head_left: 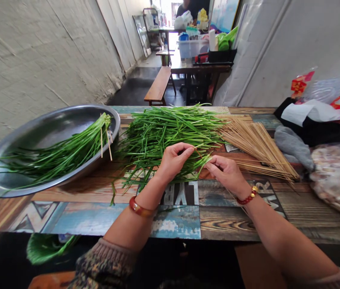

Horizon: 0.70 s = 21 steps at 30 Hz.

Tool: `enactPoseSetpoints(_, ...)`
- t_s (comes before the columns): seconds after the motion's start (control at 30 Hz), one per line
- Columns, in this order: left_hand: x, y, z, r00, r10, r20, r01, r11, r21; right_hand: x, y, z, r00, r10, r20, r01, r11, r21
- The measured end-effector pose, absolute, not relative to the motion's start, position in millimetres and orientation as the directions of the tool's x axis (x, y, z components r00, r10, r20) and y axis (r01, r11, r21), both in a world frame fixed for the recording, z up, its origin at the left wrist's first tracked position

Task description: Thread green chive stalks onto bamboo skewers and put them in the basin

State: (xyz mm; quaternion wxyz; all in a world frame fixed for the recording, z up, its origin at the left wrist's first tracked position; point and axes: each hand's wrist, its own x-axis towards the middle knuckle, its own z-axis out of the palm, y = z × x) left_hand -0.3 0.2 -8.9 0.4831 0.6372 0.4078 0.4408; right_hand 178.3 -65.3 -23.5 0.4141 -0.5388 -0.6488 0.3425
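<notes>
Over the front of a pile of green garlic chives (170, 128), both of my hands are working close together. My left hand (174, 160) has thumb and forefinger pinched; whatever small thing lies in them is too fine to name. Just to its right, my right hand (228, 172) pinches the pale stem ends of a few chives (201, 161). A thin stick shows below the right palm, running back toward the wrist. Bamboo skewers (260, 148) lie fanned out to the right of the pile. In the metal basin (49, 114) at left rests a chive bunch (76, 148) with two skewers through its stem ends.
A grey cloth (293, 146) and a clear plastic bag (338, 172) with pale contents sit at the table's right. Below the front edge at left is a green basket (45, 249). Beyond the table stand a wooden bench (159, 84) and another table with a plastic bin (191, 48).
</notes>
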Motion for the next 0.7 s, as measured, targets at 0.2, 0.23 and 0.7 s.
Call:
enactPoseSetpoints(0.2, 0.7, -0.2, -8.6, 0.271, 0.952, 0.139, 0.042, -0.155, 0.987, 175.8, -64.9, -28.4, -0.033, 0.981, 0.189, 0.396, 0.187, -0.899)
enactPoseSetpoints(0.23, 0.9, -0.5, -7.9, 0.273, 0.952, 0.137, 0.045, -0.155, 0.987, 175.2, -65.0, -28.7, -0.014, 0.977, 0.211, 0.404, 0.199, -0.893)
enactPoseSetpoints(0.7, 6.5, -5.3, -7.5, 0.348, 0.932, 0.100, 0.056, -0.127, 0.990, 170.5, -65.8, -24.4, -0.010, 0.942, 0.336, 0.509, 0.294, -0.809)
